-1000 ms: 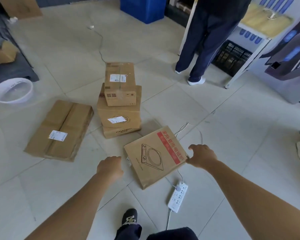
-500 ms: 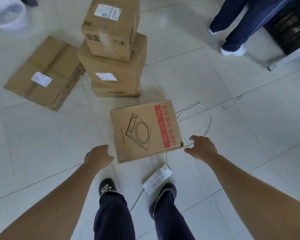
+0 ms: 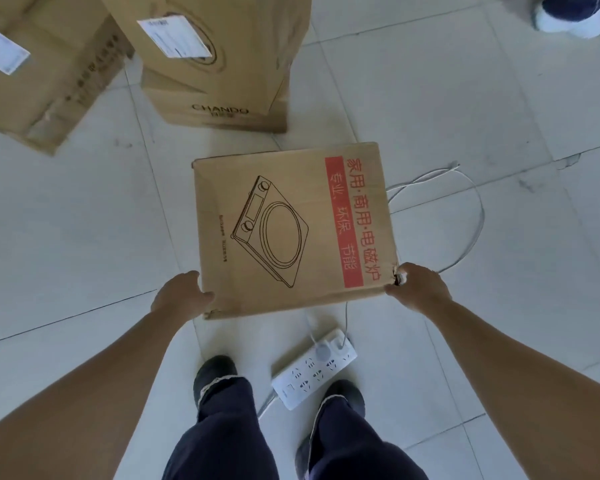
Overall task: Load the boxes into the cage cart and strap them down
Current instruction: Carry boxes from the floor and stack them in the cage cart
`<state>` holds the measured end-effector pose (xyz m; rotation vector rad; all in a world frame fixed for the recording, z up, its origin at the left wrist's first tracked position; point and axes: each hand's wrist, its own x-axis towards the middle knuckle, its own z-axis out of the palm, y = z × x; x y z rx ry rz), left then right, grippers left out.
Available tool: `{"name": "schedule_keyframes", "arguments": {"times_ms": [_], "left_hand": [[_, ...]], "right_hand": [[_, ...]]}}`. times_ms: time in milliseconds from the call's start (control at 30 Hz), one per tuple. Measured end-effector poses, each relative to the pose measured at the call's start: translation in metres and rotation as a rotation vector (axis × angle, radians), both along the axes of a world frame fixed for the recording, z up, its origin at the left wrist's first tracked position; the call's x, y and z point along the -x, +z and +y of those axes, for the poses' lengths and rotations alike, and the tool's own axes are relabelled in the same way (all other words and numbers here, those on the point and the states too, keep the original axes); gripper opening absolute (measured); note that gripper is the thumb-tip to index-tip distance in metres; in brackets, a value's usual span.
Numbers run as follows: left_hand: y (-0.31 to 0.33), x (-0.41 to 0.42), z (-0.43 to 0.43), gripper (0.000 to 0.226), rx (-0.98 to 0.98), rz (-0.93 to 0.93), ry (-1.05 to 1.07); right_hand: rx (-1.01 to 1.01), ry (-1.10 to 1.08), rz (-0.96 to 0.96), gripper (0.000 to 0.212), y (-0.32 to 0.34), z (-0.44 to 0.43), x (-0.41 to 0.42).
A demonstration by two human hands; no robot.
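Left hand (image 3: 181, 294) grips the near-left corner of the flat cooker box (image 3: 291, 230), thumb on the top face, the other digits hidden under the edge. Right hand (image 3: 418, 289) closes on the near-right corner, where the cardboard is torn. Both arms reach out from the bottom of the view.

The cooker box lies on the tiled floor (image 3: 66, 237), straight ahead at 12 o'clock from the feet; top face shows a line drawing of a cooktop and a red band of print. Whether it is lifted off the tiles cannot be told.

White power strip (image 3: 314, 370) on the floor between the shoes (image 3: 215, 372), just below the box's near edge. A thin white cable (image 3: 478, 220) loops out at 2 o'clock from the box.

Stacked boxes (image 3: 215, 64) at 12 o'clock beyond it, lowest one marked CHANDO. Flattened carton (image 3: 42, 81) at 10 o'clock. Another person's white shoe (image 3: 568, 19) at 1 o'clock, top corner.
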<state>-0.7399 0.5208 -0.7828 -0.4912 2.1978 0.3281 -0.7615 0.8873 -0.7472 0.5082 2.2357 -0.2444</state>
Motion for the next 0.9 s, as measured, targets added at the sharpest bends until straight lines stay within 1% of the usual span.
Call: {"name": "schedule_keyframes", "arguments": {"times_ms": [67, 200, 300, 367, 433, 467, 533, 667, 800, 900], "left_hand": [[-0.034, 0.001, -0.001, 0.053, -0.004, 0.004, 0.049], [-0.091, 0.002, -0.011, 0.063, -0.063, 0.032, 0.218], [-0.125, 0.001, -0.021, 0.077, -0.198, 0.034, 0.398], [-0.135, 0.001, -0.025, 0.085, -0.327, 0.044, 0.515], [-0.136, 0.002, -0.023, 0.094, -0.426, 0.055, 0.621], [-0.136, 0.002, -0.022, 0.092, -0.455, 0.065, 0.659], [-0.136, 0.000, -0.017, 0.075, -0.459, 0.108, 0.755], [-0.116, 0.000, -0.012, 0.052, -0.451, 0.210, 0.952], [-0.069, -0.006, -0.024, 0.048, -0.458, 0.268, 1.024], [-0.020, -0.022, -0.036, 0.041, -0.444, 0.300, 1.077]], "right_hand": [[-0.007, 0.001, 0.003, 0.060, -0.041, 0.003, 0.003], [-0.037, -0.052, 0.081, 0.068, -0.107, 0.008, 0.010], [-0.068, -0.156, 0.191, 0.069, -0.136, 0.008, 0.016], [-0.082, -0.250, 0.244, 0.066, -0.149, 0.008, 0.020], [-0.082, -0.354, 0.253, 0.063, -0.156, 0.008, 0.023], [-0.074, -0.407, 0.247, 0.061, -0.158, 0.007, 0.025], [-0.032, -0.495, 0.248, 0.060, -0.159, 0.006, 0.028], [0.020, -0.545, 0.290, 0.062, -0.144, 0.000, 0.025], [0.048, -0.566, 0.357, 0.068, -0.102, -0.012, 0.014], [0.066, -0.546, 0.410, 0.069, -0.056, -0.026, 0.008]]}}
